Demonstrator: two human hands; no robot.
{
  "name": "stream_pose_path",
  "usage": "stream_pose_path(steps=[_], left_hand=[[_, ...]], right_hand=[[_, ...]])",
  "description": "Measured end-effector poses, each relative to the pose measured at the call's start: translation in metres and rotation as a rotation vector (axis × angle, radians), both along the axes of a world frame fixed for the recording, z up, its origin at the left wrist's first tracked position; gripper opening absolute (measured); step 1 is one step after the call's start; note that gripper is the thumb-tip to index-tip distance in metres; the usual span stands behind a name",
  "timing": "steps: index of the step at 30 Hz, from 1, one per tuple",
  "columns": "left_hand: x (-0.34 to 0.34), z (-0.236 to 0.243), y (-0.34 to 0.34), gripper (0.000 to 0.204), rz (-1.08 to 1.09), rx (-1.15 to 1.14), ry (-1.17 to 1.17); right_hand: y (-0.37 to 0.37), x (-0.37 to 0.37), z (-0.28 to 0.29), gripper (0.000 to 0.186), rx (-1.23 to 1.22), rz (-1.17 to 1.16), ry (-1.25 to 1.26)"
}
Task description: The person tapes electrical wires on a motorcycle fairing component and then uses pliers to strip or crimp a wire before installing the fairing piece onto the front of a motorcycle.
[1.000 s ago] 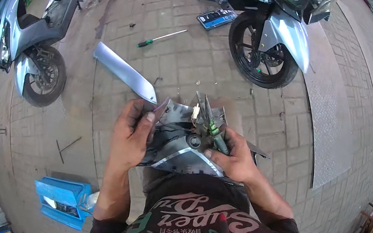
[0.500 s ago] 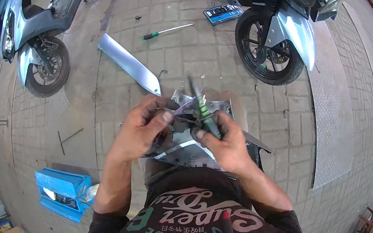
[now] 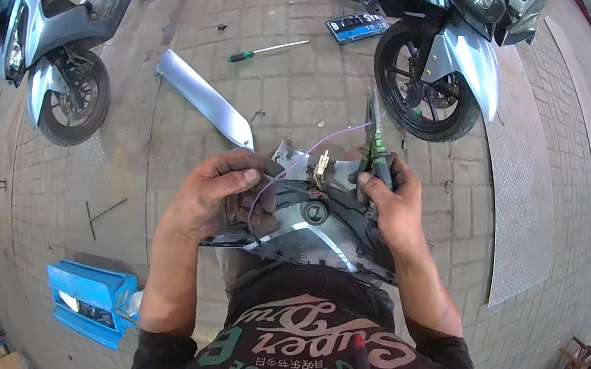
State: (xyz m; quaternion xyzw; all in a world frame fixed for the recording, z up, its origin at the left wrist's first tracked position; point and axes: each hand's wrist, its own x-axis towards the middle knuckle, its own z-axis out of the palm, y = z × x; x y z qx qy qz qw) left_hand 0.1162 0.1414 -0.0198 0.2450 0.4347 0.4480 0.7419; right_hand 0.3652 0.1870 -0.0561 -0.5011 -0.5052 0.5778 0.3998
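- Left hand (image 3: pixel 223 196) clamped on the left end of a dark scooter fairing panel (image 3: pixel 319 228), thumb and fingers curled over its upper edge, a thin purple wire (image 3: pixel 291 164) pinched under the fingertips.
- Right hand (image 3: pixel 390 204) closed round green-handled pliers (image 3: pixel 374 147), also pressing on the panel's right end.
- Panel held in front of the chest, above the paved floor (image 3: pixel 288 89); long axis runs left-right between the two hands, silver trim curve and a round emblem on the side facing the camera.
- Pliers stand roughly upright in the picture, long axis near vertical, nose pointing away from the person toward the front wheel (image 3: pixel 425 89) of the silver scooter (image 3: pixel 463 25) ahead; nose tip looks shut, hard to tell at this size.
- Purple wire arcs from the pliers' area leftward and down over a small white connector (image 3: pixel 322 164) into the left hand, then droops across the panel.
- White connector sits at the panel's top edge, between the hands.
- Floor, left of the panel: long silver body cover (image 3: pixel 204 99) lying diagonally, narrow end toward the panel, near it but apart.
- Further off: green-handled screwdriver (image 3: pixel 267 51), tip pointing up-right.
- Blue number plate (image 3: pixel 357 27) flat by the front wheel.
- Second silver scooter (image 3: pixel 61 44) parked at the left.
- Blue plastic part (image 3: pixel 89 298) on the floor, lower left, beside the person's left elbow.
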Motion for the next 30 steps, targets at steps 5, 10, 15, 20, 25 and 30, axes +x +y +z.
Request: stream_pose_path(steps=[5,10,15,20,25,30], left_hand=[[-0.005,-0.002,0.001,0.021,-0.142,0.106,0.322],[0.000,-0.014,0.000,0.017,-0.076,0.154,0.541],[0.015,-0.008,0.000,0.024,0.113,-0.034,0.068],[0.027,0.001,0.003,0.039,0.246,0.094,-0.292],[0.025,-0.003,0.001,0.050,0.271,0.269,-0.311],[0.044,-0.001,-0.002,0.049,0.410,0.467,-0.215]], right_hand=[[0.009,0.010,0.002,0.017,-0.063,-0.136,0.048],[0.001,0.007,0.014,0.019,0.177,-0.172,-0.134],[-0.016,-0.012,0.017,0.023,0.497,-0.013,-0.343],[-0.017,-0.023,0.012,0.029,0.898,0.259,-0.501],[-0.020,-0.029,0.010,0.026,0.845,0.282,-0.458],[-0.028,-0.041,0.014,0.025,0.372,0.224,-0.474]])
